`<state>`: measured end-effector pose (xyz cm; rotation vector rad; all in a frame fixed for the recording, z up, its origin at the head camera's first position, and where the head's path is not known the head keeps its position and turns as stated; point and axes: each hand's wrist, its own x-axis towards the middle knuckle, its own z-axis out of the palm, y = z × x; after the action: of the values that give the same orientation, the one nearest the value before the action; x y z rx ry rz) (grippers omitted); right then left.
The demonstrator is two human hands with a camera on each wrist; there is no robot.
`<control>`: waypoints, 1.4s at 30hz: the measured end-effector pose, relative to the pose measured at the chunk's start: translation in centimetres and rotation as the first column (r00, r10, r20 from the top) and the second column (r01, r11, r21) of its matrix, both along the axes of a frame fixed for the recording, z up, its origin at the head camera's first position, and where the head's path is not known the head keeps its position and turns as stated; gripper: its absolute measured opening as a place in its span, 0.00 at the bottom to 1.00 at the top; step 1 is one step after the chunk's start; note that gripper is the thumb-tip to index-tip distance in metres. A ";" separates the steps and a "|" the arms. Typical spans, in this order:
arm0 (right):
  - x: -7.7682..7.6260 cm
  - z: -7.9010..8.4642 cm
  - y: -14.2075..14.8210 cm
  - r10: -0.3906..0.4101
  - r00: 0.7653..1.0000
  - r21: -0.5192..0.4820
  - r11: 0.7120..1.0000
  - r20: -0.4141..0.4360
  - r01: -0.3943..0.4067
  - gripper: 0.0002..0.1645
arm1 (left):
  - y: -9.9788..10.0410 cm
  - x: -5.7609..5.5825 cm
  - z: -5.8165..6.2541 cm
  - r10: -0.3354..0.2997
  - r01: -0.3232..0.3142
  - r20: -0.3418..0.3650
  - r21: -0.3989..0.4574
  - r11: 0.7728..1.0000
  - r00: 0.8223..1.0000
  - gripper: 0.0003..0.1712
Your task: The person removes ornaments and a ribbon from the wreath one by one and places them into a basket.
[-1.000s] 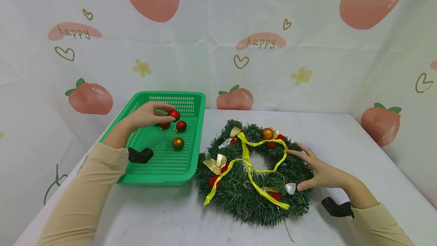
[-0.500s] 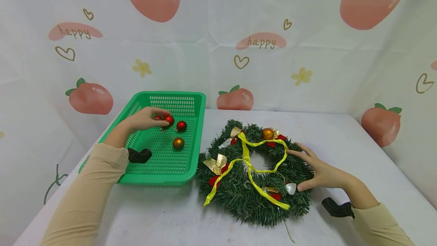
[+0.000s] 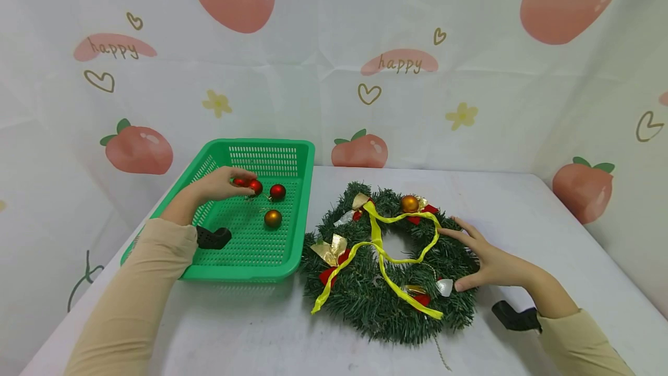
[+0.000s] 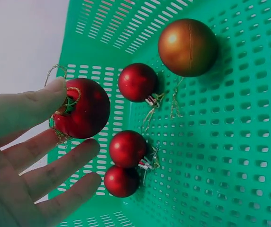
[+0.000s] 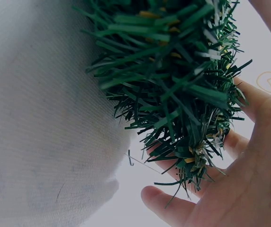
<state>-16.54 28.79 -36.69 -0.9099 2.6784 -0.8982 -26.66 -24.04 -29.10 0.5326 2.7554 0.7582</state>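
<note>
In the left wrist view, my left hand [image 4: 31, 142] pinches a red Christmas ball [image 4: 90, 111] by its capped end, between thumb and forefinger. A gold cord loops from the cap; the other fingers are spread. In the head view this hand [image 3: 216, 184] is over the back left of a green plastic basket [image 3: 245, 273]. Other red balls and a gold ball [image 3: 272, 218] lie inside the basket. My right hand [image 3: 493, 263] rests spread against the right side of a green wreath [image 3: 360, 300]; in the right wrist view its fingers reach behind the needles [image 5: 173, 94].
A yellow ribbon [image 3: 376, 231] lies loosely over the wreath, among bows and a gold ball [image 3: 409, 204]. The wreath lies on a white table [image 3: 235, 329] just right of the basket. A printed cloth [image 3: 313, 28] hangs behind.
My left hand has moved left and a little down inside the basket, carrying the red ball over the other red balls at the back left. The right hand and wreath have stayed put.
</note>
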 end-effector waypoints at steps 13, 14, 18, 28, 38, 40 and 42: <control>0.0 0.0 -0.1 -0.001 1.000 -0.003 1.000 0.001 0.001 0.57 | 0.0 -0.1 0.1 0.039 -0.039 -0.039 0.021 0.999 0.998 0.26; 0.0 0.0 -0.1 -0.001 1.000 -0.004 1.000 0.001 0.001 0.57 | 0.1 -0.1 0.2 0.048 -0.046 -0.050 0.035 0.998 0.998 0.26; 0.0 0.0 0.0 -0.005 1.000 -0.005 1.000 0.006 0.005 0.57 | 1.1 0.1 0.6 0.066 -0.058 -0.083 0.090 0.994 0.994 0.24; 0.1 -0.1 -0.1 -0.010 1.000 -0.010 1.000 0.015 0.010 0.57 | 6.5 1.8 2.4 -0.031 0.053 -0.116 0.190 0.980 0.993 0.22; 0.1 0.0 0.0 -0.012 1.000 -0.005 1.000 0.012 0.012 0.58 | 12.2 4.9 3.8 -0.237 0.265 -0.145 0.218 0.939 0.961 0.19; 0.1 0.0 0.0 -0.013 1.000 -0.005 1.000 0.012 0.013 0.58 | 13.0 5.2 3.8 -0.263 0.291 -0.147 0.219 0.931 0.954 0.19; 0.1 0.0 0.0 -0.017 1.000 -0.004 1.000 0.014 0.017 0.58 | 13.7 5.5 3.9 -0.282 0.309 -0.145 0.221 0.925 0.948 0.19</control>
<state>-16.43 28.77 -36.71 -0.8795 2.6771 -0.9110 -21.18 -10.32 -25.20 1.0429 2.6022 1.0177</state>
